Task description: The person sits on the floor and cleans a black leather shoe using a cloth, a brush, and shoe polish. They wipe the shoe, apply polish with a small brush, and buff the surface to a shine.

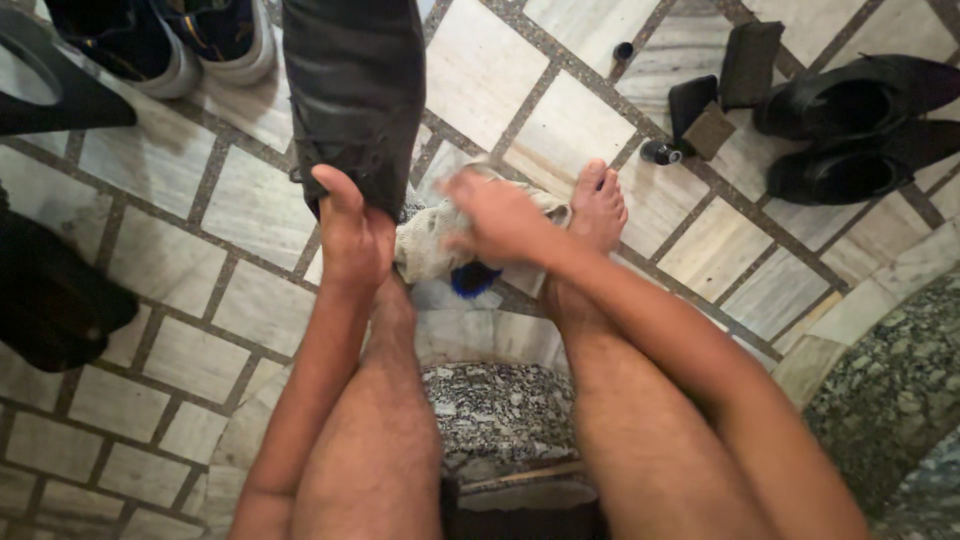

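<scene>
While L hand (352, 235) fingers grip boot (355, 95), R hand (497, 215) clutches cloth (428, 245).

The left hand (352, 235) grips the lower end of a tall boot (355, 95) standing at twelve o'clock from it. At three o'clock of that hand, just beside it, the right hand (500, 215) lies on a cloth (425, 245) on the tiled floor (200, 350), with a bare foot (598, 205) touching the cloth at three o'clock. A pair of shoes (850, 125) lies at two o'clock, well apart; sneakers (170, 40) lie at eleven o'clock.
</scene>
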